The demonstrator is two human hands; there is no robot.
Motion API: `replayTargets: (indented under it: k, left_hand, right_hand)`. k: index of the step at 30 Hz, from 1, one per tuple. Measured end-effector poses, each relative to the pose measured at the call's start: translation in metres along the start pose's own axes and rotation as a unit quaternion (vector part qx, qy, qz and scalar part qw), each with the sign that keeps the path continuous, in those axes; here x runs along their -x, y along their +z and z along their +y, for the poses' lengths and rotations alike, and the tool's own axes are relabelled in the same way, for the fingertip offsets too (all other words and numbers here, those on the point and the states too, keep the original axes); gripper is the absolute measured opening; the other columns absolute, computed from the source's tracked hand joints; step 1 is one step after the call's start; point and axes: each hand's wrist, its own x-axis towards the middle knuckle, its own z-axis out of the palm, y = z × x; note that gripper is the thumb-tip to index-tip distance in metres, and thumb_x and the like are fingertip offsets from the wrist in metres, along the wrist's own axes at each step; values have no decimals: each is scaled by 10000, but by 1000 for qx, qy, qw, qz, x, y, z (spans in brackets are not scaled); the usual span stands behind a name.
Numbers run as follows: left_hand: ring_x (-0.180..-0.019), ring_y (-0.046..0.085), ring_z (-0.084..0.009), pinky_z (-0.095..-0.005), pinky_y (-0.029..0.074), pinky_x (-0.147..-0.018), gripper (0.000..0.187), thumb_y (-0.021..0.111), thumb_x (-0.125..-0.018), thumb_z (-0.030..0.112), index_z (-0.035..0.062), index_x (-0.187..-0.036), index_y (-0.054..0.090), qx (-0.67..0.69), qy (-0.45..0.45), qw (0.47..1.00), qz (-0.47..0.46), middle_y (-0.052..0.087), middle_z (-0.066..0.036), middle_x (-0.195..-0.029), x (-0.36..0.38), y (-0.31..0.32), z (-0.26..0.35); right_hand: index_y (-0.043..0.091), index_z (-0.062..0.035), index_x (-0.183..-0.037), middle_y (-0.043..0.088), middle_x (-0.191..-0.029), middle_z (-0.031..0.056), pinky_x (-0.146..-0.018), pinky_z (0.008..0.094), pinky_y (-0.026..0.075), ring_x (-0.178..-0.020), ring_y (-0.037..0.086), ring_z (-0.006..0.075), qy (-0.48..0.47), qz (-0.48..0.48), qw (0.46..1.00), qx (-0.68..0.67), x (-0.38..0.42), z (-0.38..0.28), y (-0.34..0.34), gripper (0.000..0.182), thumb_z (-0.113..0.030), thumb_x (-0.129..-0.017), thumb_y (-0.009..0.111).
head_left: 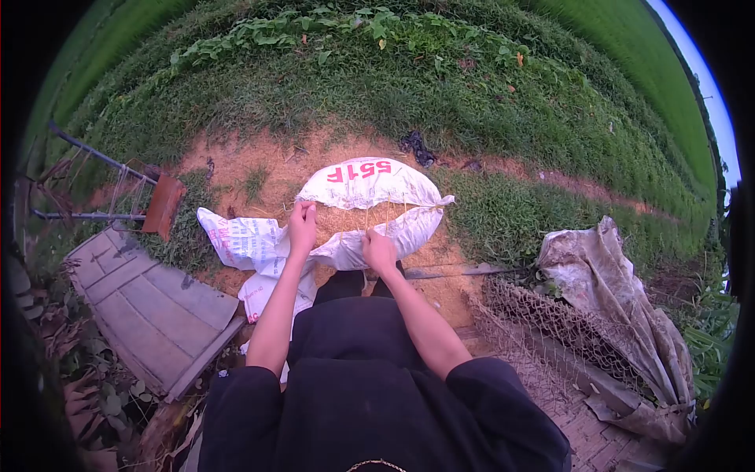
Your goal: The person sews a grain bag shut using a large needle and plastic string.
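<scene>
A white sack [377, 179] with red "551F" print lies on the ground, its long opening showing golden-brown loose material [346, 220] inside. Several thin strands cross the right part of this opening. My left hand [302, 226] is at the left end of the opening, its fingers pinched at the upper edge; what lies between them is too small to name. At the lower edge, my right hand [379, 250] has its fingers closed near a strand, and its grip is partly hidden. Another white sack with blue and red print [250, 242] lies crumpled to the left.
Grey panel [149, 307] at the left, below a metal frame with a reddish-brown board [163, 206]. On the right are netting [550, 322] and a dirty tarp [605, 275]. Black plastic [417, 148] lies beyond the sack, with grass [472, 86] behind.
</scene>
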Motion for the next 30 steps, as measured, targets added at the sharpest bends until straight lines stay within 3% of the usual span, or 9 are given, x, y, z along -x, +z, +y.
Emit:
replayTargets:
  k: [5,6,7,9,11,13,21,25,30]
  left_hand:
    - [-656,606,-172,-312,491,-611,137,582,-1004,126,12,-1077,606,-18,7,1000,-20,659,-84,-803,15,21,7]
    - [-822,629,-238,-385,495,-794,193,647,-951,167,38,-1093,620,-146,61,987,23,645,-81,-876,16,29,4]
    - [-822,629,-238,-385,495,-794,193,647,-951,167,38,-1093,620,-143,65,987,24,645,-81,-876,24,37,27]
    - [-1015,595,-249,-453,398,-960,247,693,-896,205,70,-1095,639,-389,292,856,174,631,-60,-952,36,61,71]
    - [-1132,543,-213,-464,318,-1018,267,716,-871,233,96,-1095,665,-360,277,883,116,622,-40,-1012,31,87,74]
    - [-1088,583,-236,-454,350,-988,251,718,-865,252,103,-1066,696,-354,221,906,-74,658,-63,-1012,23,117,70]
    - [-1005,656,-279,-476,391,-945,246,721,-870,331,86,-899,728,-378,96,919,-53,720,-102,-1003,9,194,52]
    - [-969,692,-302,-490,459,-926,278,735,-860,345,68,-849,747,-361,73,929,-37,737,-130,-917,10,200,58]
    - [-894,727,-350,-465,547,-820,298,753,-847,330,33,-870,769,-252,-138,957,-49,753,-179,-887,-7,218,57]
  right_hand:
    - [694,-74,-984,727,-909,218,-802,552,529,-896,694,434,-18,7,999,26,13,20,7,259,-314,-942,606]
    - [698,-74,-975,727,-904,217,-797,550,532,-891,697,431,-22,5,999,23,8,23,-2,259,-315,-941,609]
    - [702,-74,-967,727,-899,217,-793,548,535,-886,699,428,-27,4,999,19,2,30,-5,259,-316,-940,612]
    - [714,-76,-951,727,-894,220,-790,543,541,-877,703,422,-38,8,999,18,-11,33,-11,257,-312,-936,615]
    - [728,-81,-963,731,-907,218,-803,540,543,-889,703,422,-51,-29,998,-7,-13,31,-16,252,-303,-929,616]
    - [729,-73,-977,732,-910,221,-811,542,542,-891,703,426,-42,-28,999,-7,-11,27,-21,259,-302,-924,619]
    - [700,21,-978,724,-861,244,-773,509,560,-841,715,421,-39,-54,997,-28,0,61,-39,325,-291,-923,631]
    - [674,11,-916,715,-779,171,-724,434,557,-777,721,352,-19,-127,987,-96,-15,110,-58,248,-237,-909,693]
    - [686,-34,-978,704,-933,121,-805,421,514,-896,679,303,-126,82,985,-86,-38,107,-115,162,-180,-909,698]
